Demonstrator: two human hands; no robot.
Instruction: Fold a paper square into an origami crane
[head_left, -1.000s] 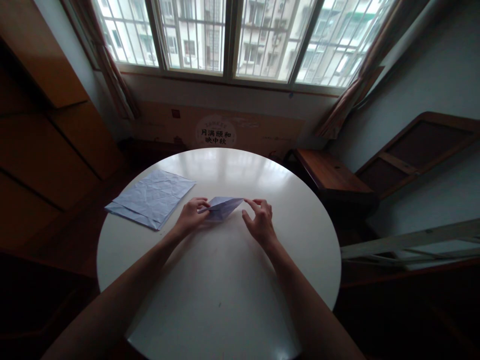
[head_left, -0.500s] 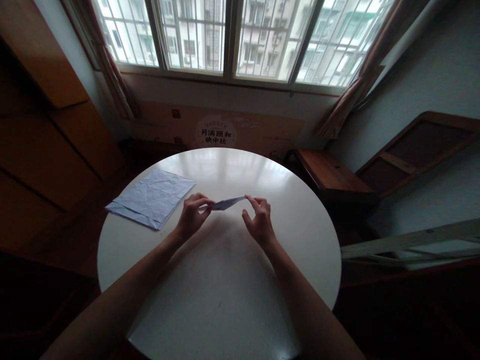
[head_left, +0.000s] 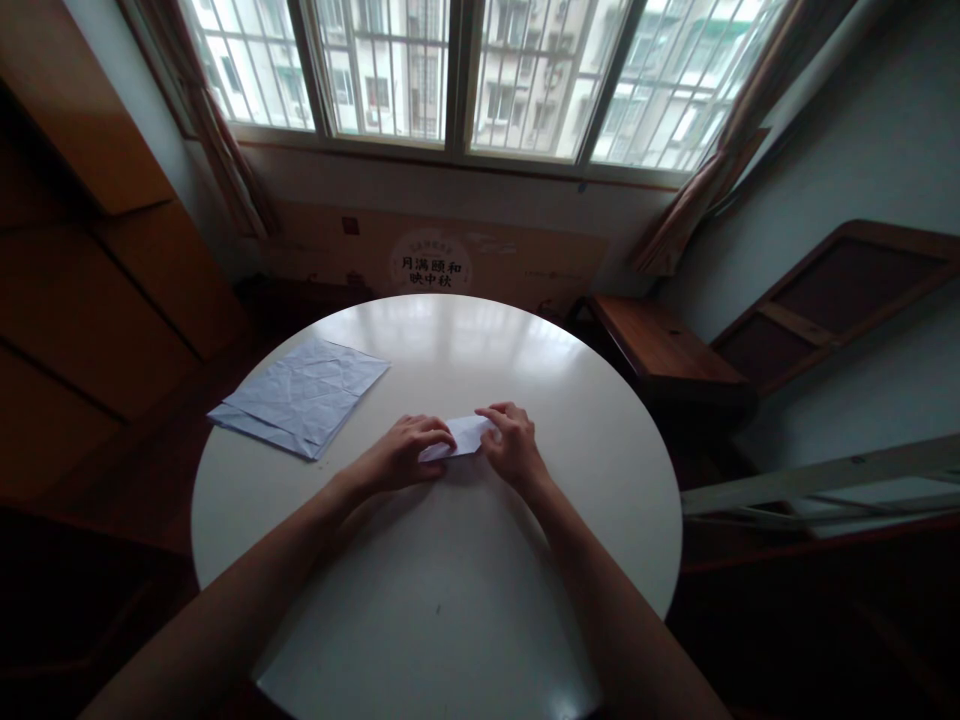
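A small folded piece of white paper (head_left: 466,435) is between my two hands, low over the middle of the round white table (head_left: 450,600). My left hand (head_left: 409,448) grips its left end, the fingers on top and the thumb at the near side. At the right end, my right hand (head_left: 514,440) pinches the paper between thumb and index finger, with the other fingers curled. The paper's broad face is turned up, and its ends are partly hidden by the fingers. Whether it touches the tabletop I cannot tell.
Creased white sheets (head_left: 307,395) lie stacked at the table's left edge. Behind the right side stands a brown wooden stool or bench (head_left: 667,345), and a wood-framed panel (head_left: 832,300) leans on the wall. A barred window (head_left: 457,80) is beyond the table.
Both hands have come down and slightly nearer with the folded paper. Its broad face now shows, where before it was seen nearly edge-on. My right fingers have closed more on its end.
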